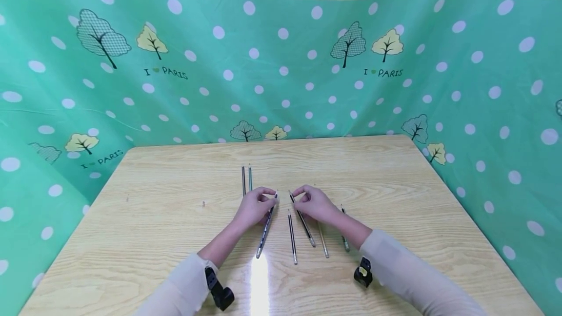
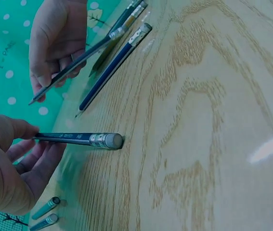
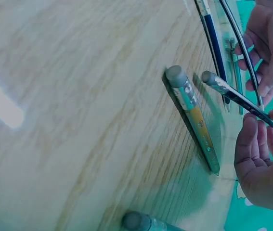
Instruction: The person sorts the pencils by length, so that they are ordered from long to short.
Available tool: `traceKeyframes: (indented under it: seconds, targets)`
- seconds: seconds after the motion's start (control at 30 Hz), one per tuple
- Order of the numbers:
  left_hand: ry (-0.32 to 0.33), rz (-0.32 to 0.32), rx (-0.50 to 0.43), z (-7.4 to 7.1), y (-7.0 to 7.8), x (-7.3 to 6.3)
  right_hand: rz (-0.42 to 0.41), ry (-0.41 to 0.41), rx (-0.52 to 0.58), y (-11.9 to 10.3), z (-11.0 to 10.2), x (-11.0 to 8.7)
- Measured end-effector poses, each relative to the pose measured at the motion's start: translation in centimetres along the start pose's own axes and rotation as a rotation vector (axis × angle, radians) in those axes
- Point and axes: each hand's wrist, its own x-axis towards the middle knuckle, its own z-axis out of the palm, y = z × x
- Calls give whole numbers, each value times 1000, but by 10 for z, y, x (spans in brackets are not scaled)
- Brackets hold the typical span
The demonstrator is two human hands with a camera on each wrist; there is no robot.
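My left hand (image 1: 256,207) pinches a dark pencil (image 1: 265,234) near its pointed end, thumb against fingers. The pencil slants toward me, its eraser end (image 2: 113,140) close over the table in the left wrist view. Opposite it, my right hand (image 1: 317,205) pinches another dark pencil (image 1: 307,228) near the tip, with its grey eraser (image 3: 207,77) pointing back toward me. Between the two held pencils and slightly nearer me lies a dark blue pencil (image 1: 291,238). A yellowish pencil (image 1: 323,243) lies partly under my right hand.
Beyond my left hand, a dark pencil (image 1: 243,179) and a green pencil (image 1: 250,177) lie side by side. Another pencil (image 1: 345,238) rests beneath my right forearm. The wooden table (image 1: 167,184) meets a green dotted curtain (image 1: 281,62) at the back.
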Motion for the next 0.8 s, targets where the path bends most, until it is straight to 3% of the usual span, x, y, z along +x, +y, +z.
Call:
traceKeyframes:
  seconds: [0.37, 0.8]
  targets:
    - [8, -28, -124, -3, 2, 1, 39, 5, 145, 0, 0, 4]
    - [50, -26, -198, -4, 9, 6, 99, 4, 355, -6, -9, 13]
